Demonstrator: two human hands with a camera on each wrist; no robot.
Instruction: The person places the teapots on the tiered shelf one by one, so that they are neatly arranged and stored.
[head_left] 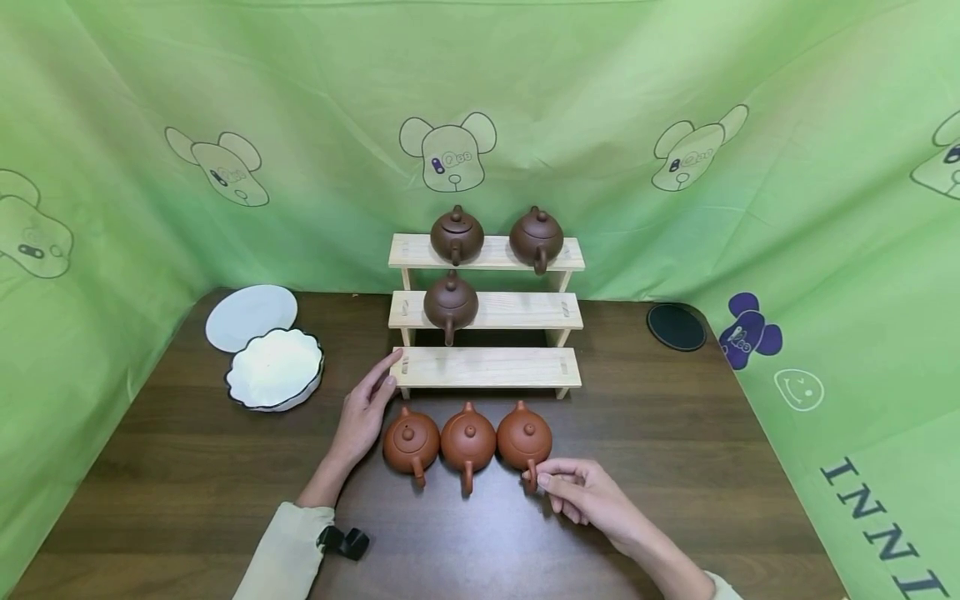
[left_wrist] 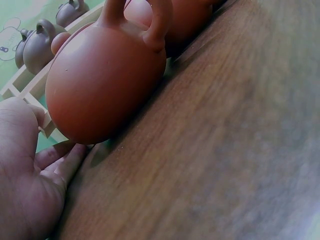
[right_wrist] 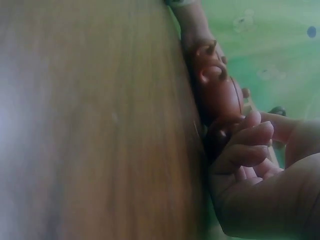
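Note:
Three reddish-brown clay teapots stand in a row on the table: a left teapot (head_left: 411, 439), a middle teapot (head_left: 468, 437) and a right teapot (head_left: 524, 437), handles toward me. My right hand (head_left: 588, 497) pinches the right teapot's handle between thumb and fingers. At the left end of the bottom step, my left hand (head_left: 363, 415) touches the wooden three-step stand (head_left: 487, 367) with extended fingers, beside the left teapot. Dark brown teapots sit higher up: one (head_left: 457, 236) and another (head_left: 536, 237) on the top step, a third (head_left: 451, 302) on the middle step.
On the left lie a white oval plate (head_left: 251, 318) and a scalloped white bowl (head_left: 275, 370) with a dark rim. A round black coaster (head_left: 677, 327) is at the back right. Green printed cloth (head_left: 337, 167) hangs around the table (head_left: 667, 417).

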